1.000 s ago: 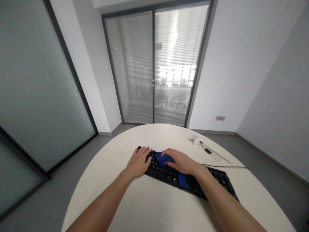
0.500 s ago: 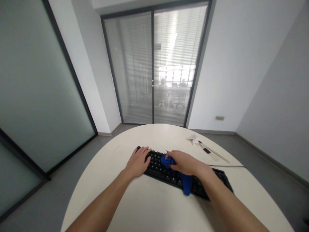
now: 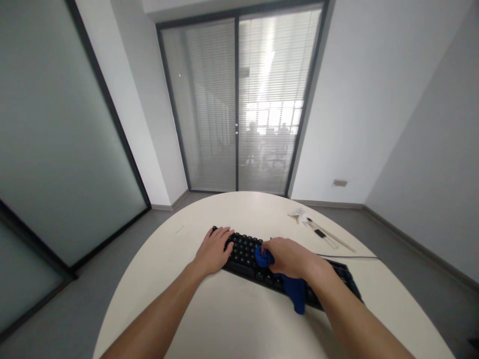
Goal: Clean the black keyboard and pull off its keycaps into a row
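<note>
Left hand (image 3: 214, 251): yours, spread over the left end of the keyboard, fingers and thumb apart, position unchanged.
Keyboard (image 3: 243, 252): black, lying aslant on the surface (image 3: 209, 314); more keys now show between your hands.
Blue cloth (image 3: 294, 290): bunched on the keys, shifted rightward, so it now covers a stretch farther along; its loose end reaches past the near edge.
Right hand (image 3: 290, 257): yours, closed around the bunched cloth.
Thin sticks (image 3: 333, 235): beyond your right hand, untouched.
</note>
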Action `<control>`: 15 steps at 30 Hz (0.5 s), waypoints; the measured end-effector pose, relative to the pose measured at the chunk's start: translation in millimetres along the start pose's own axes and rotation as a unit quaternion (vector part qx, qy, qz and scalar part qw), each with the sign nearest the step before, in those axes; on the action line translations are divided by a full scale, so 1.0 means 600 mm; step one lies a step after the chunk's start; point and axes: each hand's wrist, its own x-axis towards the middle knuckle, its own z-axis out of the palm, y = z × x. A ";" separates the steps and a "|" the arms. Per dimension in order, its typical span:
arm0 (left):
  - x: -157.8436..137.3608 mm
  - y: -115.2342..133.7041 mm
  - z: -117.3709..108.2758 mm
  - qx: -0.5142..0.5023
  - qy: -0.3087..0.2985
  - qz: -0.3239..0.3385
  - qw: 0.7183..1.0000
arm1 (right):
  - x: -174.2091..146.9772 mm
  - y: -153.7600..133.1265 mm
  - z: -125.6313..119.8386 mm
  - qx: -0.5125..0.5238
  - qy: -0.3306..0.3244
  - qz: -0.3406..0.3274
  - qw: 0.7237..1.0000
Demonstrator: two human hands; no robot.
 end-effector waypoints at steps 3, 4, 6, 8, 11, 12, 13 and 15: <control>0.000 0.000 0.000 0.000 0.000 -0.001 1.000 | -0.011 -0.005 -0.008 -0.012 -0.012 0.019 1.000; 0.000 0.000 0.000 0.000 0.000 -0.001 1.000 | -0.013 -0.004 -0.010 -0.010 -0.008 0.020 1.000; 0.000 0.001 0.001 -0.001 0.002 -0.001 1.000 | -0.014 -0.001 -0.013 -0.002 0.025 0.011 1.000; 0.000 0.001 0.001 -0.001 0.001 0.000 1.000 | -0.007 0.002 -0.009 0.008 0.086 -0.010 0.996; 0.000 0.001 0.001 0.003 -0.004 0.003 1.000 | 0.016 0.002 0.017 0.040 0.165 -0.074 0.983; 0.000 0.000 0.000 0.006 -0.006 0.006 1.000 | 0.025 0.000 0.030 0.055 0.175 -0.105 0.977; -0.001 0.000 0.000 0.009 -0.008 0.011 1.000 | 0.034 -0.003 0.044 0.066 0.171 -0.141 0.973; -0.001 -0.002 -0.001 0.015 -0.008 0.018 1.000 | 0.049 -0.008 0.071 0.079 0.167 -0.174 0.967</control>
